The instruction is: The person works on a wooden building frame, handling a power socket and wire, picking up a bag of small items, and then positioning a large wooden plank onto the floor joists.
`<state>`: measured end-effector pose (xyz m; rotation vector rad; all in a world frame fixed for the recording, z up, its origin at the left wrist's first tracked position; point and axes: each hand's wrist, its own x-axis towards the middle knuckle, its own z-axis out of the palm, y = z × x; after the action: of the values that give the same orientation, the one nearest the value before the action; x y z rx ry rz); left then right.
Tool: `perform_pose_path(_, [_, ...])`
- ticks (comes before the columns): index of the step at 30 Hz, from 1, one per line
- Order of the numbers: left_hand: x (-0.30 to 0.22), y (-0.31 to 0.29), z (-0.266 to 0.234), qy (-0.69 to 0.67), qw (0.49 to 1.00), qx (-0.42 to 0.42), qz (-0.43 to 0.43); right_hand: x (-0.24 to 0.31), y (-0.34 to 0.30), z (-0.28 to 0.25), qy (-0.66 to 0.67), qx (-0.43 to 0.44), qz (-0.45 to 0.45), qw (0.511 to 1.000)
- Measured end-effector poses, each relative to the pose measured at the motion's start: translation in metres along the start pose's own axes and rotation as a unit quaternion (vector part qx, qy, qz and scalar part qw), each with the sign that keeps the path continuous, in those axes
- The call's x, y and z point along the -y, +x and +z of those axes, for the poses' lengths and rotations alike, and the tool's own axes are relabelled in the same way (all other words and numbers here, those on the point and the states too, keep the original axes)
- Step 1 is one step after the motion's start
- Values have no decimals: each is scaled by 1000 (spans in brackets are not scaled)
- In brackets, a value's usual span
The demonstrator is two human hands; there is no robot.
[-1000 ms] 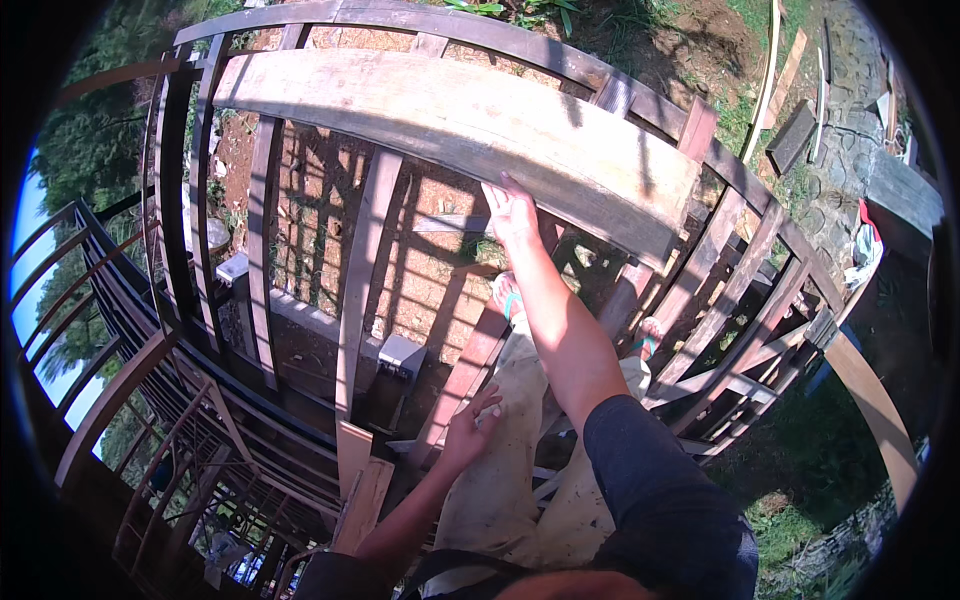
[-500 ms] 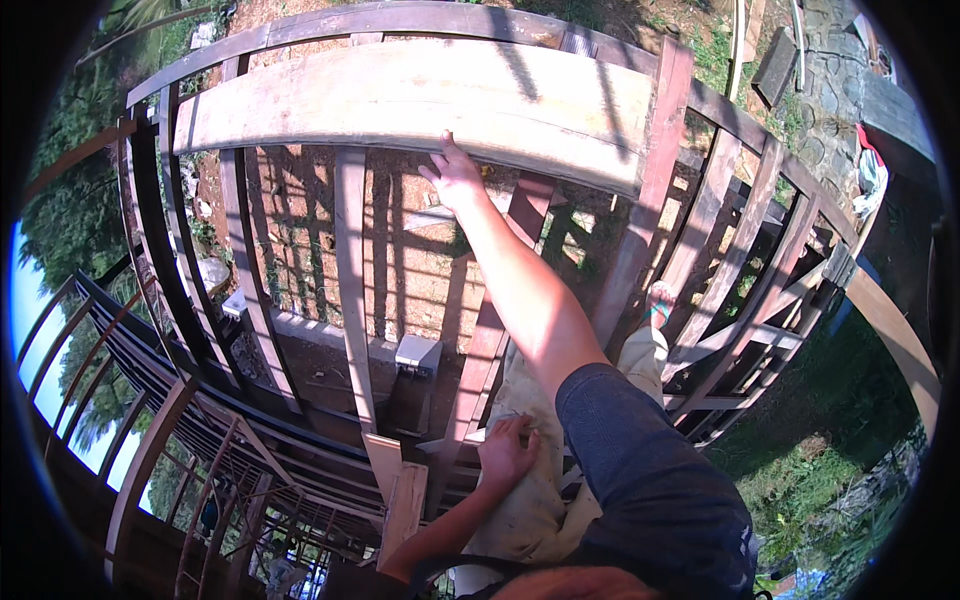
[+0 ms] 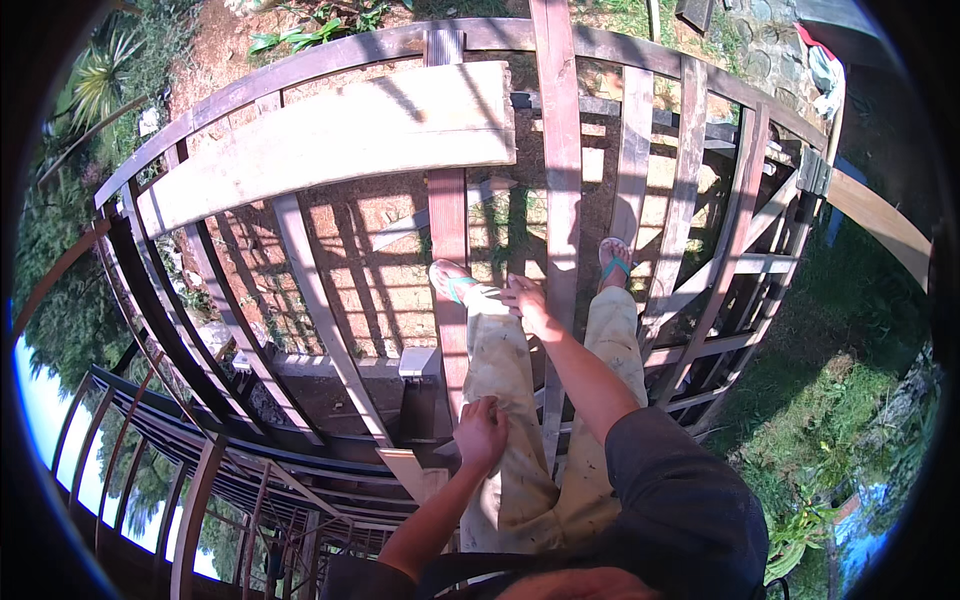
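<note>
Head view, looking straight down through an open timber frame to bare red earth and grass far below.

The person is seen standing on the frame, feet in sandals set on two separate beams: the left foot (image 3: 450, 283) on a reddish beam (image 3: 447, 230), the right foot (image 3: 614, 262) on a paler beam (image 3: 632, 160) further right. Pale, stained trousers (image 3: 500, 400) are worn.

The left hand (image 3: 481, 432) is held low against the left trouser leg, fingers curled together on the cloth; whether the fabric is actually pinched cannot be told. The right hand (image 3: 527, 300) is stretched forward at knee level, just beside the left shin and over a long reddish beam (image 3: 560, 150) that runs away between the two feet. Its fingers are loosely bent and nothing is seen held in them; contact with the beam cannot be confirmed.

A wide pale plank (image 3: 330, 140) is laid crosswise on top of the frame, ahead and to the left, well apart from both hands, its right end resting over the reddish beam under the left foot. Shadows of the frame are cast on the soil beneath.

A curved outer rail (image 3: 300, 75) is noted along the far edge. Green plants (image 3: 100, 90) are seen at upper left, grass (image 3: 840, 380) at right.
</note>
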<state>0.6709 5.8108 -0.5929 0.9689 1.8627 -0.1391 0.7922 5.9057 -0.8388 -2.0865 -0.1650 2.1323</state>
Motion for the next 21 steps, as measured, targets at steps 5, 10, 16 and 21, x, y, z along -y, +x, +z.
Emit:
perform_pose_path(5, [-21,2,2,41,999,0,21,-13,-17,-166,35,-131,22,991])
perform_pose_path(10, [-44,-7,-14,73,997,-5,-4,21,6,-182,39,-41,-75,996])
perform_pose_path(16, [-35,-17,-34,73,997,-14,30,112,8,-31,86,134,-60,985])
perform_pose_path(21, [-1,-5,-57,107,992,66,29,154,114,58,329,93,-106,934])
